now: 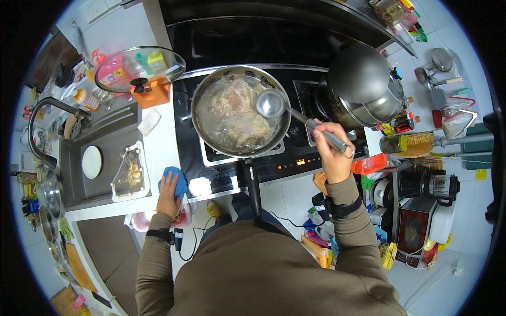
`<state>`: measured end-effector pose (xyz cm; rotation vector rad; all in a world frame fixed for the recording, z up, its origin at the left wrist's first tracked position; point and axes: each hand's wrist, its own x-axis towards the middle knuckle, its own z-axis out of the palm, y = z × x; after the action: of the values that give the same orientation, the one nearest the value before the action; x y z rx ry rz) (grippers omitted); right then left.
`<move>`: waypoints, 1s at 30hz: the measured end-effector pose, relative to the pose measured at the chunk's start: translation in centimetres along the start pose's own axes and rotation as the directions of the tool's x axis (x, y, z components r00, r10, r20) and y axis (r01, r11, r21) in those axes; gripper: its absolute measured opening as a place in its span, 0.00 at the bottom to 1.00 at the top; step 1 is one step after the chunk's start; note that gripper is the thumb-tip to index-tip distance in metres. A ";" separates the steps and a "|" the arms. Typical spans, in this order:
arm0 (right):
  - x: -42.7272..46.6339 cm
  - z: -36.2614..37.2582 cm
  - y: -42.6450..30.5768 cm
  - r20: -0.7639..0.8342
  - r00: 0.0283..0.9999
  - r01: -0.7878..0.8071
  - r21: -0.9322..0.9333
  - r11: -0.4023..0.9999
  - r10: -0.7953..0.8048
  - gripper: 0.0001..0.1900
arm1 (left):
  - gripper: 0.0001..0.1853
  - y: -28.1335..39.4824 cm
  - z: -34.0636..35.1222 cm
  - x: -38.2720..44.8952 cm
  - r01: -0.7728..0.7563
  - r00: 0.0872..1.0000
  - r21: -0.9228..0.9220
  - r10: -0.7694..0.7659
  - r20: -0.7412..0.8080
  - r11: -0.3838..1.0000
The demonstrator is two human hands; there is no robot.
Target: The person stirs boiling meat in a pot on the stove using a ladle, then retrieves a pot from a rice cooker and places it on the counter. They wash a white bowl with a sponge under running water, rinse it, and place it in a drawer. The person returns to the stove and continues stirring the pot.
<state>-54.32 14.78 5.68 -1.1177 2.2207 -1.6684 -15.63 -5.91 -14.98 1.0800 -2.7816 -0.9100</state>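
Observation:
My right hand (331,148) grips the grey handle of a metal ladle (270,103). The ladle's round bowl is over the right part of a steel frying pan (242,155), close to the liquid; whether it touches cannot be told. Large pale pieces of meat (247,108) lie in the cloudy, bubbling liquid. The pan sits on the left burner of a black glass cooktop (185,130), its black handle (253,189) pointing towards my body. Palm down, my left hand (169,195) holds a bunched blue cloth (174,181) against the counter edge left of the cooktop.
A glass lid (138,85) leans upright in an orange holder (152,94). Left of it, the sink (118,122) holds a white dish (92,162), with a drain tray (130,173) of food scraps at its edge. A rounded metal vessel (367,87) stands on the right burner.

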 end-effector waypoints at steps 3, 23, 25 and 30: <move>1.6 -0.6 0.0 -0.140 0.990 0.020 -0.012 1.000 -0.021 0.05 | 0.47 0.0 -0.1 0.0 0.006 1.000 -0.003 -0.006 0.006 1.000; 2.6 -1.3 5.8 -0.236 0.888 -0.335 0.255 0.907 0.394 0.10 | 0.46 -0.3 0.0 0.3 -0.003 1.000 0.011 0.002 0.028 1.000; 2.4 -1.5 6.3 -0.238 0.869 -0.369 0.270 0.889 0.433 0.10 | 0.46 -0.3 -0.1 0.3 0.009 0.999 0.015 -0.010 0.043 1.000; 2.0 -1.3 7.1 -0.260 0.861 -0.331 0.364 0.871 0.436 0.08 | 0.47 -0.2 -0.2 0.3 -0.003 0.999 0.016 0.002 0.052 1.000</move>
<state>-59.71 15.27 0.54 -0.2922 2.0680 -2.0291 -15.70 -6.34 -14.96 1.0696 -2.8362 -0.9307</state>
